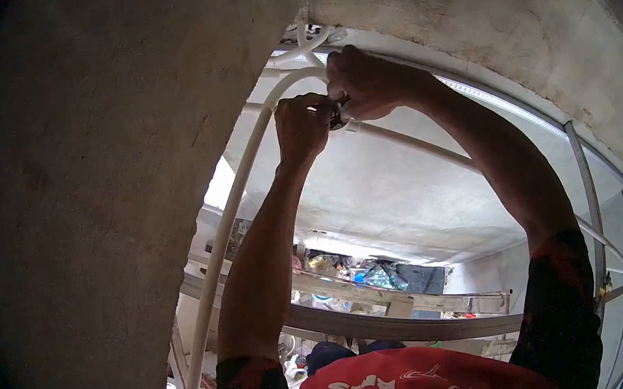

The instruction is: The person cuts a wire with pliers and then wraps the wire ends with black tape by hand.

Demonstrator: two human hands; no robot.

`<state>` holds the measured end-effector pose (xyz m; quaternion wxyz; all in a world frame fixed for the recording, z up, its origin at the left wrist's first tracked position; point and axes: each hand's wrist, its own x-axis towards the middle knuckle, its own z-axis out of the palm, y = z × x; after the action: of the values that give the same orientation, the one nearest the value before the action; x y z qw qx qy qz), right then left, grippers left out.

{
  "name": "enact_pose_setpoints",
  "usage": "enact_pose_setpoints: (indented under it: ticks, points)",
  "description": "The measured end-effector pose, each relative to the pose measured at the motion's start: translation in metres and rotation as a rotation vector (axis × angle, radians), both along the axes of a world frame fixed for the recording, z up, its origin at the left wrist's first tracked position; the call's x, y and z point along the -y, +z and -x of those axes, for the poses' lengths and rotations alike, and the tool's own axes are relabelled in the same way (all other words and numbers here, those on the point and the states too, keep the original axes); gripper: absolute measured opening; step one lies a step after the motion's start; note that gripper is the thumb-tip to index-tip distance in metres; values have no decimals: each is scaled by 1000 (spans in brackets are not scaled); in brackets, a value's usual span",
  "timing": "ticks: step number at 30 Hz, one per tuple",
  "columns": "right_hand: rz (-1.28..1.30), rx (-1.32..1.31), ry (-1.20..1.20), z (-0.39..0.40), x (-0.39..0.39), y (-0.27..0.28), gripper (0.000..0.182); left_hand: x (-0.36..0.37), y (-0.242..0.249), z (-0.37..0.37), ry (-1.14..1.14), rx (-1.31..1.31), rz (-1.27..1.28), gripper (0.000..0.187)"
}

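Both arms reach up toward a cluster of white pipes under a rough grey concrete surface. My left hand [302, 127] is closed in a pinch at a small round fitting [336, 120] with a dark inside, partly hidden by the fingers. From the other side my right hand [362, 87] bends over the same fitting, fingers curled inward; what they grip is hidden. A bent white pipe [231, 208] rises from the lower left and curves behind the hands. A straight white pipe [414, 141] runs off to the right from beside the fitting.
Short white pipe ends [305, 44] stick out above the hands near the concrete [141, 137]. A metal frame [585, 176] stands at the right. Wooden planks [394, 293] and a curved beam [413, 327] cross below, with scattered clutter [384, 275] beyond.
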<state>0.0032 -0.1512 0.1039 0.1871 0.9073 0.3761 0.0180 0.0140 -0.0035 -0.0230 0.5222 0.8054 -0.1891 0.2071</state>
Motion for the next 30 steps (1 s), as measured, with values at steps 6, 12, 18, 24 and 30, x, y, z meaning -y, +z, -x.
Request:
enact_pose_setpoints:
  ticks: [6,12,18,24,30]
  points:
    - [-746,-523,-328,-16,-5,-15,34,3,-9,-9,59,-17,-60,25]
    - [-693,-428,-449,-22,-3,-5,41,5,6,7,-4,-182,105,27]
    - [-168,25,-75,-30,12,-22,30,14,-17,-7,139,23,37,28]
    - [-302,-73,-210,-19,11,-15,37,19,-6,6,160,75,55,25]
    - [-239,255,127,-24,13,-29,36,22,-12,3,247,226,20,23]
